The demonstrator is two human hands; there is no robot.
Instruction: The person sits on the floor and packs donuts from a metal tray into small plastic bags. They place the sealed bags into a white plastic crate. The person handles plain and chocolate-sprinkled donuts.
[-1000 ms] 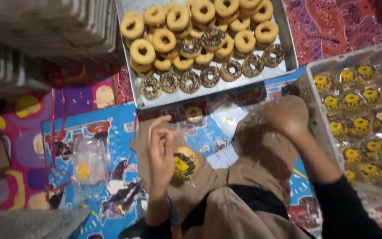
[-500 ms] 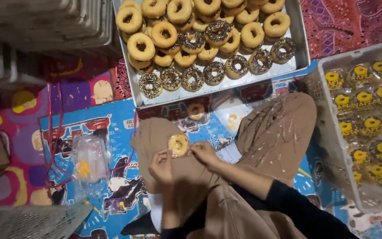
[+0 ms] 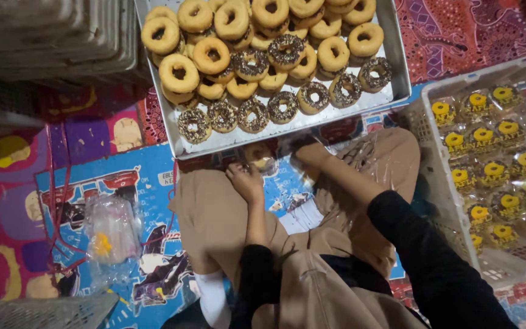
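I sit cross-legged on a colourful mat. My left hand [image 3: 246, 181] and my right hand [image 3: 312, 153] are stretched forward, just below the near edge of a metal tray [image 3: 287, 127]. Between them lies a doughnut wrapped in clear plastic [image 3: 259, 157]; my left hand touches it, and my right hand is on the plastic beside it. The tray holds several glazed ring doughnuts [image 3: 211, 56] and several chocolate-sprinkled ones [image 3: 254, 114].
A white plastic crate [image 3: 458, 219] on the right holds several bagged yellow-topped doughnuts [image 3: 483, 135]. A bundle of clear plastic bags [image 3: 111, 230] lies on the mat to the left. Stacked grey trays [image 3: 50, 36] stand at the upper left.
Both hands moved forward off my lap toward the tray's near edge. The wrapped doughnut went with them, from over my knee to the mat by the tray.
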